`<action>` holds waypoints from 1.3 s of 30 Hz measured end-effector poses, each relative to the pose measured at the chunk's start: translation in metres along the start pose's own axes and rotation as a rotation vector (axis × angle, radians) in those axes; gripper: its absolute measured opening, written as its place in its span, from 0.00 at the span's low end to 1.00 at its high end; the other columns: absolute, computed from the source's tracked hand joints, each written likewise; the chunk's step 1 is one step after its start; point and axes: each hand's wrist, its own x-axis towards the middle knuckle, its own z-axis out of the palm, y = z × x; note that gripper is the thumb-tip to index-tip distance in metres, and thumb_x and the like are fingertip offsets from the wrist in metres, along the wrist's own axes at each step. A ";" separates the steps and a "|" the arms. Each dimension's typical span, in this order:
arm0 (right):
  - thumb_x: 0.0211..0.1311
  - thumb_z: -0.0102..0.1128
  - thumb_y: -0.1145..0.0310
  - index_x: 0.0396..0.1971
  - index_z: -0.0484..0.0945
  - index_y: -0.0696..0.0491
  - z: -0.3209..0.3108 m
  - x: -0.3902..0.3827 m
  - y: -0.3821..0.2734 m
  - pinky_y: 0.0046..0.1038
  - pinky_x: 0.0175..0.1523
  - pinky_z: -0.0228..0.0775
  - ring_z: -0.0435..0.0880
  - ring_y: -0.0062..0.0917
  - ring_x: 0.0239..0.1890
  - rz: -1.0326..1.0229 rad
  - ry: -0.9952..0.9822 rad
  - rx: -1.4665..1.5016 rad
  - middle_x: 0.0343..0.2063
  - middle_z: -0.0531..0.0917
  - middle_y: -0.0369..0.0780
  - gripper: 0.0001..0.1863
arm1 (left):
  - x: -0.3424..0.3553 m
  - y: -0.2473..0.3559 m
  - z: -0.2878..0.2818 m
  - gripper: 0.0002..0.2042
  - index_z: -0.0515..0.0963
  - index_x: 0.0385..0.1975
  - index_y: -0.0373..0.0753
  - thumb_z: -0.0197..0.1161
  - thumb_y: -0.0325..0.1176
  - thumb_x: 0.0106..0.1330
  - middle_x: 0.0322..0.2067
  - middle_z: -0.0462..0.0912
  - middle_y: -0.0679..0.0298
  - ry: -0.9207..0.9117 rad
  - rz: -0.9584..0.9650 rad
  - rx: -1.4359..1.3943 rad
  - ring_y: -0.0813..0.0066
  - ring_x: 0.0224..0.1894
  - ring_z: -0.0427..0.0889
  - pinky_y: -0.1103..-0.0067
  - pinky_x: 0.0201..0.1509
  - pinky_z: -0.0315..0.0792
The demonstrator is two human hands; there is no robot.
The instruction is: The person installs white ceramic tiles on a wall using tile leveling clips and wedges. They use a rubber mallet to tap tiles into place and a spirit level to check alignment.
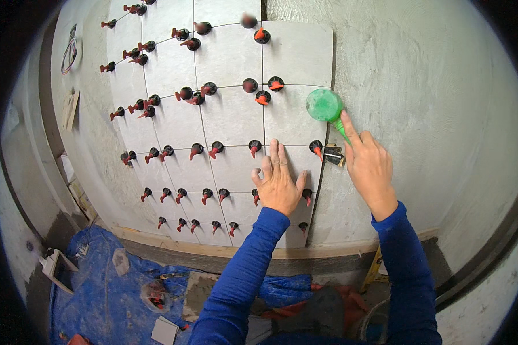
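Observation:
My right hand (369,167) grips the handle of a green mallet (323,105). Its round head is over the right edge of a light grey wall tile (290,121). Lower down, my left hand (279,187) lies on the tiles with its fingers spread, its fingertips close to a tile joint. Black and red tile levelling caps (255,148) stick out along the joints, one of them (316,148) at the tile edge between my hands. Part of another cap shows beside my left thumb.
Right of the tiles is bare grey wall (420,115), with a dark box opening (334,155) at the tile edge. A wooden strip (172,244) runs beneath the tiles. Below are a blue tarp (106,287), a white step stool (57,267) and a yellow level (374,269). Wires (69,54) hang at left.

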 end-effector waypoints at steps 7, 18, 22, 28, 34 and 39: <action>0.67 0.68 0.66 0.76 0.67 0.36 -0.007 -0.009 -0.007 0.39 0.36 0.81 0.85 0.37 0.30 0.045 -0.015 0.100 0.29 0.77 0.42 0.37 | 0.000 0.001 -0.004 0.47 0.53 0.80 0.36 0.59 0.61 0.69 0.82 0.49 0.61 -0.032 -0.012 0.026 0.58 0.73 0.61 0.52 0.70 0.53; 0.68 0.67 0.65 0.75 0.69 0.37 0.013 -0.019 0.000 0.42 0.36 0.79 0.84 0.39 0.28 0.068 0.001 0.152 0.28 0.77 0.43 0.35 | 0.000 0.002 -0.002 0.47 0.51 0.80 0.37 0.59 0.60 0.69 0.82 0.48 0.60 -0.015 -0.024 -0.023 0.55 0.74 0.61 0.52 0.71 0.52; 0.70 0.65 0.67 0.76 0.68 0.42 0.018 -0.028 0.002 0.40 0.34 0.78 0.83 0.39 0.26 0.093 0.125 0.368 0.28 0.81 0.45 0.34 | 0.000 0.001 0.001 0.48 0.50 0.81 0.37 0.59 0.61 0.69 0.83 0.47 0.59 -0.034 -0.027 0.002 0.54 0.74 0.62 0.52 0.71 0.52; 0.77 0.61 0.64 0.78 0.63 0.50 0.019 -0.051 -0.009 0.25 0.27 0.71 0.77 0.17 0.22 0.587 0.141 1.024 0.26 0.79 0.36 0.33 | 0.000 0.005 -0.002 0.48 0.51 0.80 0.36 0.60 0.61 0.68 0.82 0.48 0.58 -0.024 -0.023 0.001 0.53 0.73 0.63 0.50 0.70 0.55; 0.79 0.60 0.61 0.79 0.60 0.50 0.019 -0.071 -0.020 0.18 0.22 0.66 0.72 0.11 0.18 0.816 -0.055 1.290 0.25 0.76 0.31 0.34 | 0.002 0.015 -0.005 0.46 0.54 0.79 0.35 0.62 0.57 0.69 0.81 0.52 0.55 0.032 0.085 -0.019 0.54 0.76 0.59 0.53 0.73 0.51; 0.79 0.58 0.63 0.79 0.59 0.49 0.023 -0.084 -0.027 0.19 0.21 0.66 0.72 0.12 0.17 0.891 -0.039 1.334 0.23 0.75 0.31 0.34 | 0.006 0.008 -0.002 0.43 0.57 0.78 0.37 0.60 0.58 0.71 0.81 0.54 0.59 0.035 0.160 0.082 0.55 0.78 0.56 0.55 0.75 0.49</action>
